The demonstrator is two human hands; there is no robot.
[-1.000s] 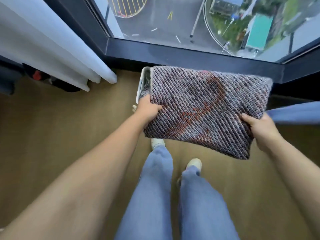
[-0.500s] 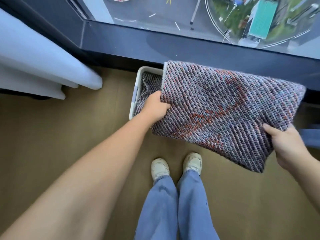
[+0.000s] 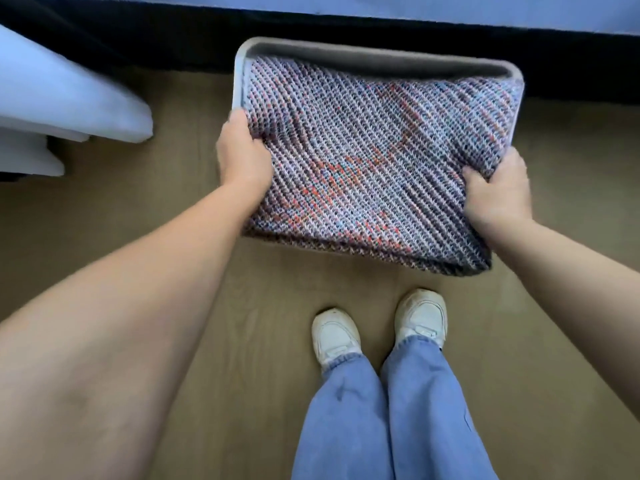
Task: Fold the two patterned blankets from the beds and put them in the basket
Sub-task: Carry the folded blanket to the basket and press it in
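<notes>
A folded patterned blanket (image 3: 374,161), woven in grey, purple and orange-red, lies flat over the top of a grey basket (image 3: 346,51) on the floor. My left hand (image 3: 242,157) grips the blanket's left edge. My right hand (image 3: 498,192) grips its right near corner. The blanket's far edge sits inside the basket's back rim, while its near edge hangs out over the front. The blanket hides the basket's inside, so whatever lies beneath it cannot be seen.
The basket stands against a dark window sill (image 3: 571,64). A white curtain (image 3: 62,95) hangs at the left. Tan floor (image 3: 104,220) surrounds it. My feet in white shoes (image 3: 381,327) stand just in front of the basket.
Both hands lowered the folded blanket from in front of the window down onto the basket. The view tilted downward, so the basket's rim now shows.
</notes>
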